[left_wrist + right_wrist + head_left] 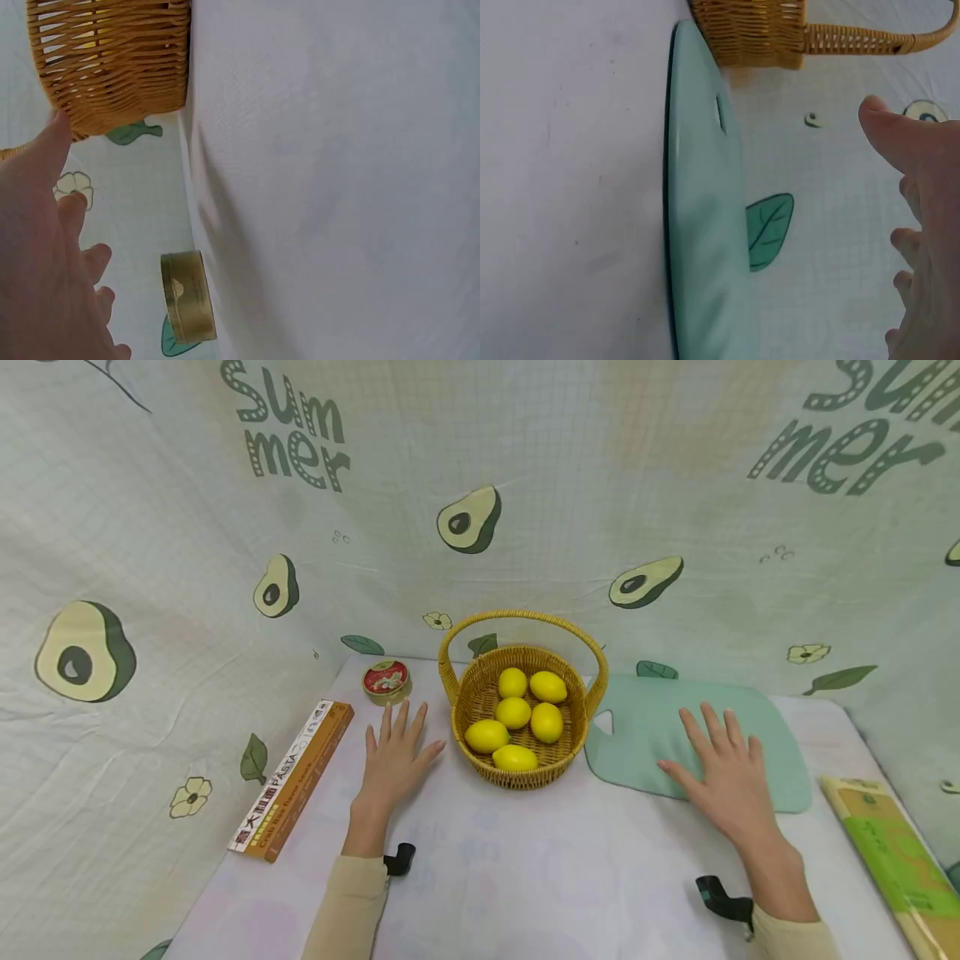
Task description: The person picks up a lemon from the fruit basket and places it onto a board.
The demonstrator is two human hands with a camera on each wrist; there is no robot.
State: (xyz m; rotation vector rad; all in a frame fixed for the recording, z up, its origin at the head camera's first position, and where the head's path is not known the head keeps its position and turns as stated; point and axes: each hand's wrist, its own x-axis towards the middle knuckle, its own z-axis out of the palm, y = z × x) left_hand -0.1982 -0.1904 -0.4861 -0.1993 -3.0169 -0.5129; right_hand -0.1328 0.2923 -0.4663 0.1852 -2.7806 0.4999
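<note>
A woven yellow basket [480, 693] with a hoop handle stands mid-table and holds several lemons [513, 712]. My left hand [396, 758] lies flat and open on the table just left of the basket, fingers spread, holding nothing. My right hand [726, 774] hovers or rests open over the near edge of a pale green cutting board [652, 735] to the right of the basket. The left wrist view shows the left hand [45, 255] beside the basket [112, 67]. The right wrist view shows the right hand [922, 225], the board [705, 225] and the basket [757, 30].
A round tin with a red lid [387, 681] sits behind my left hand, also in the left wrist view as a gold tin [187, 296]. A long pasta box [294, 779] lies at the left edge. A green and yellow flat pack [892, 852] lies at the right edge. Avocado-print cloth walls surround the table.
</note>
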